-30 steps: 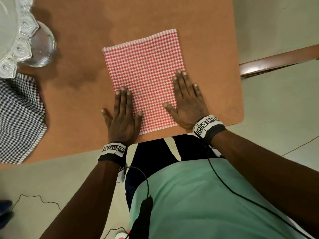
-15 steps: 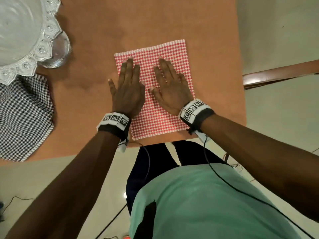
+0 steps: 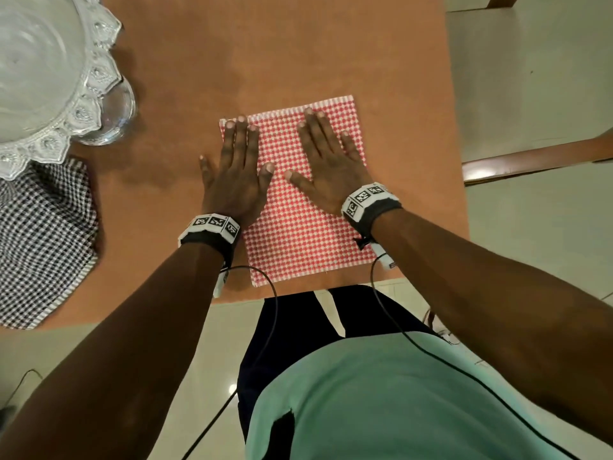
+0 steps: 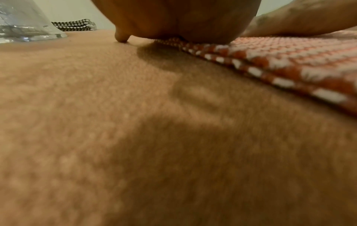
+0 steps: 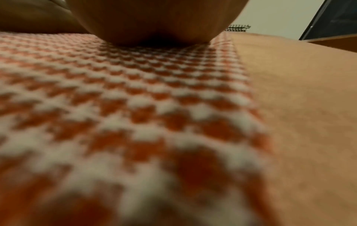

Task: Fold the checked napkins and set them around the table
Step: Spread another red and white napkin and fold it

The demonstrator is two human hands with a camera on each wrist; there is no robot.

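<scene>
A folded red-and-white checked napkin [image 3: 298, 227] lies flat near the front edge of the brown table [image 3: 265, 44]. My left hand [image 3: 237, 167] presses flat on the napkin's left edge, fingers straight, little finger on the bare table. My right hand [image 3: 326, 157] lies flat on the napkin's right half with fingers spread. In the left wrist view the palm [image 4: 173, 23] sits on the napkin's folded edge [image 4: 270, 64]. Seen from the right wrist, the palm [image 5: 154, 18] rests on the red checks [image 5: 135, 91].
A black-and-white checked napkin [image 3: 39, 240] lies at the table's left, partly under a clear glass stand [image 3: 49, 78] with a scalloped rim. A folded black checked napkin [image 4: 75, 25] sits at the far side. A wooden chair rail [image 3: 530, 161] stands to the right.
Both hands slid up the red napkin from its near end to its far end, then spread apart toward its left and right sides, staying flat.
</scene>
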